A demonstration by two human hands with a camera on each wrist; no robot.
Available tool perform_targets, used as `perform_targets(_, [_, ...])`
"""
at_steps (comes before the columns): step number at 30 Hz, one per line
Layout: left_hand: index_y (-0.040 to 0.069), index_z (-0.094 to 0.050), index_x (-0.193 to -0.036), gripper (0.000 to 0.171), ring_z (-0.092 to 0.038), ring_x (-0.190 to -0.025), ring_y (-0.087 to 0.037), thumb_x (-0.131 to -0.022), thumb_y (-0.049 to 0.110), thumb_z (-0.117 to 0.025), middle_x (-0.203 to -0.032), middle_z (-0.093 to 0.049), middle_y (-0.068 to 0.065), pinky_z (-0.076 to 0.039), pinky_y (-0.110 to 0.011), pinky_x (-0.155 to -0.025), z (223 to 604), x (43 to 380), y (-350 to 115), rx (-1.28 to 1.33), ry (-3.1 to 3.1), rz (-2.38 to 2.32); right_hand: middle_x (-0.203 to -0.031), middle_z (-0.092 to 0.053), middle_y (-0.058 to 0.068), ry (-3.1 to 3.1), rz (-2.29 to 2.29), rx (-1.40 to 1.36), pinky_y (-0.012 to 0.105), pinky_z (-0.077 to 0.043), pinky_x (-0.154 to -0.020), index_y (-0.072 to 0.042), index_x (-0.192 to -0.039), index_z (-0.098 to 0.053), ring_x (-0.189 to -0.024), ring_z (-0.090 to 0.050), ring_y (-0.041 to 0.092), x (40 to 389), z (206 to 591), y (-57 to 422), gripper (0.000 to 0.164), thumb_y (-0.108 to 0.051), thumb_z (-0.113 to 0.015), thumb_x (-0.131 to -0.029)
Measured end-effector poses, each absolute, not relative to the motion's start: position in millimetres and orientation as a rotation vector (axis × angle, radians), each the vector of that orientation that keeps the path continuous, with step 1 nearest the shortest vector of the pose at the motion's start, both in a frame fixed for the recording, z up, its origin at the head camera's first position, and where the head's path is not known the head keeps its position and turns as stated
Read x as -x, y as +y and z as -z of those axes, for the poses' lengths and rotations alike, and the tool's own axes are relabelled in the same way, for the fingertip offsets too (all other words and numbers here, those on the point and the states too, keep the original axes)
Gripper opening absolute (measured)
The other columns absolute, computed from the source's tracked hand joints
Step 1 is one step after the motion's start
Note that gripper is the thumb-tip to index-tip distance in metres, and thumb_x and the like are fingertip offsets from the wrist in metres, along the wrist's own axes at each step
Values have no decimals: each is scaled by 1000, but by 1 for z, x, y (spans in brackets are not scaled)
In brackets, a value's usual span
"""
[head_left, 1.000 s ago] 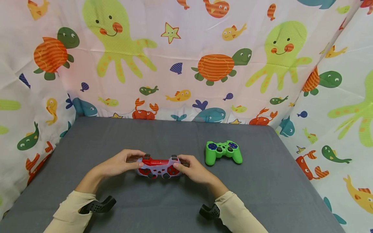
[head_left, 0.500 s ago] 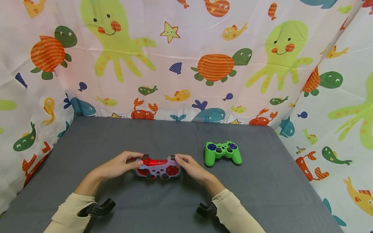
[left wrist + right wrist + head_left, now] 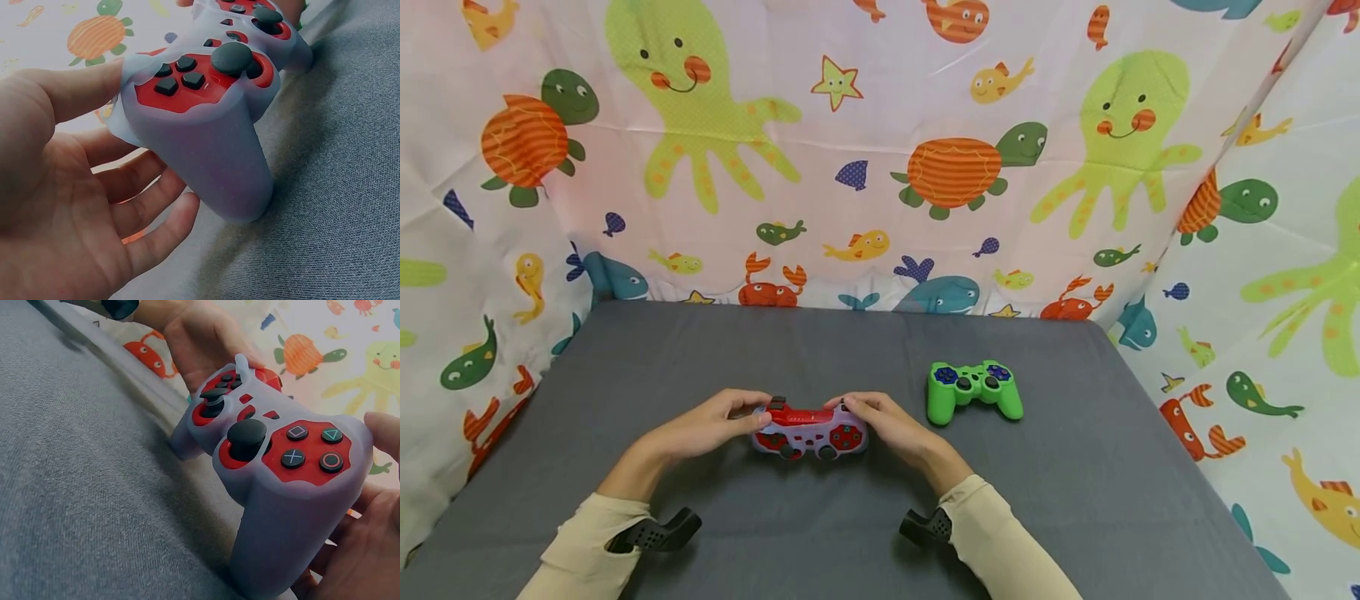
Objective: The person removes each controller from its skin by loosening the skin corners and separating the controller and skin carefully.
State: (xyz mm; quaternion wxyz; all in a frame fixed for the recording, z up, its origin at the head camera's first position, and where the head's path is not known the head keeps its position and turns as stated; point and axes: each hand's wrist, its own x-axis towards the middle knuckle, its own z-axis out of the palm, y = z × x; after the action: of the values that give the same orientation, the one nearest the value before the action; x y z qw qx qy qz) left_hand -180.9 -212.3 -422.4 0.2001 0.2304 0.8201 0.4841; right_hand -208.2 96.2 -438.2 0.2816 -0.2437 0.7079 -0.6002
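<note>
A red game controller [image 3: 808, 417] stands tilted up on the grey cloth, its grips towards the cloth. A translucent pale lilac silicone cover [image 3: 203, 156] wraps its front and grips, while the red top edge shows bare in the middle. My left hand [image 3: 703, 427] pinches the cover's edge at the left shoulder, thumb in front and fingers behind. At the other end, my right hand [image 3: 901, 429] holds the right shoulder, its thumb on the upper corner and fingers reaching behind. The right wrist view shows the face buttons [image 3: 312, 447] framed by the cover.
A green game controller [image 3: 974, 392] with blue button areas lies on the grey cloth [image 3: 790, 533] to the right. A curtain [image 3: 850, 125] printed with sea animals closes off the back and sides. Each wrist wears a black device [image 3: 655, 531].
My right hand has shifted left and up along the controller's right shoulder; its thumb has moved from the front face to the top corner. My left hand keeps its pinch.
</note>
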Motion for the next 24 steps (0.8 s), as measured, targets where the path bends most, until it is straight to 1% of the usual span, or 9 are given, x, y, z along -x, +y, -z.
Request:
perform_targets(3, [-1,-57,-136,44,-59,-100,-18,-104,29,-55,-114,-66,-11,-49,-31,-87,422,182,-212,-648,2287,-1356,-127,-66,17,1883,1591,645,30,-45,-102,-1,-139,-59,-109,-60,13,209,436,94,46,-32,-41,-109])
perform_targets(8, [-3,-55,-137,47,-60,-105,-23,-103,29,-57,-118,-66,-13,-50,-28,-89,420,180,-212,-639,2254,-1361,-132,-64,13,1875,1571,635,31,-44,-103,-2,-138,-60,-112,-58,14,208,434,93,45,-31,-43,-107])
perform_targets(10, [-3,-56,-137,46,-60,-107,-25,-104,29,-57,-119,-66,-15,-50,-28,-91,419,180,-212,-641,2243,-1360,-135,-63,15,1868,1573,643,31,-44,-103,-3,-138,-60,-114,-57,15,207,435,93,44,-30,-43,-107])
perform_targets(13, [-3,-57,-137,46,-60,-108,-24,-103,29,-57,-121,-66,-14,-50,-27,-91,418,179,-213,-648,2239,-1361,-142,-58,17,1860,1582,666,29,-45,-103,-5,-140,-59,-116,-57,15,206,435,93,43,-28,-43,-107])
perform_targets(16, [-3,-58,-136,45,-60,-109,-23,-103,28,-58,-121,-67,-14,-49,-25,-92,417,178,-213,-670,2233,-1361,-141,-58,19,1858,1590,690,27,-47,-100,-5,-141,-58,-114,-58,14,206,437,94,43,-27,-45,-106])
perform_targets(18, [-1,-59,-135,43,-61,-109,-23,-103,28,-58,-120,-68,-13,-48,-25,-93,416,178,-213,-682,2223,-1363,-136,-61,20,1866,1586,708,27,-49,-98,-4,-140,-59,-110,-60,15,207,437,94,43,-27,-47,-105])
perform_targets(21, [0,-62,-132,39,-61,-108,-24,-104,27,-58,-117,-70,-12,-48,-26,-94,416,180,-213,-701,2211,-1363,-132,-63,20,1892,1572,721,26,-51,-95,-3,-138,-60,-107,-61,14,207,437,94,42,-26,-48,-104])
perform_targets(24, [1,-62,-131,39,-60,-108,-25,-103,28,-59,-116,-70,-11,-47,-33,-96,415,180,-214,-683,2212,-1355,-134,-62,21,1909,1565,732,26,-51,-94,-2,-138,-60,-106,-61,14,209,438,94,42,-25,-49,-104])
